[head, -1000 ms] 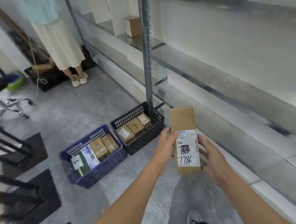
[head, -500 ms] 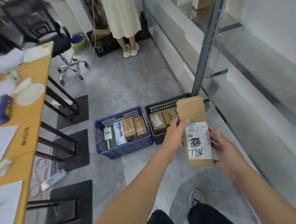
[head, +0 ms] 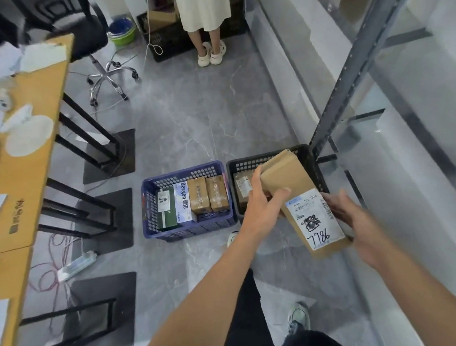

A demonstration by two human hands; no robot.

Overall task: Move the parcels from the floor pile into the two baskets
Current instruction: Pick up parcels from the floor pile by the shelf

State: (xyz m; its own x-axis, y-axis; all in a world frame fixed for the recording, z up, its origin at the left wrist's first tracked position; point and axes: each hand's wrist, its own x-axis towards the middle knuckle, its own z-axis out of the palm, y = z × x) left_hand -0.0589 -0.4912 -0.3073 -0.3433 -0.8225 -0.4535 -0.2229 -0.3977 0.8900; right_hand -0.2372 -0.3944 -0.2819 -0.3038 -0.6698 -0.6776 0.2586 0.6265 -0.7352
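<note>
I hold a long brown cardboard parcel (head: pixel 289 179) with a white label marked 7786, tilted over the black basket (head: pixel 308 153). My left hand (head: pixel 264 205) grips its left side, thumb on top. My right hand (head: pixel 354 223) supports its lower right edge with fingers nearly straight. The black basket holds at least one brown parcel (head: pixel 242 188); the rest is hidden behind my hand and the parcel. The blue basket (head: pixel 152 183) to its left holds two brown boxes (head: pixel 208 193), a white box and a green box. The floor pile is out of view.
A metal shelf upright (head: pixel 349 75) rises just behind the black basket, shelving along the right. An orange desk (head: pixel 29 170) with black legs runs down the left. A person in a cream skirt (head: pixel 204 9) stands at the far end beside an office chair (head: pixel 97 55).
The view swung left and down as I came closer to the baskets. The parcel has tilted and moved over the black basket. My left thumb now lies on top of it.
</note>
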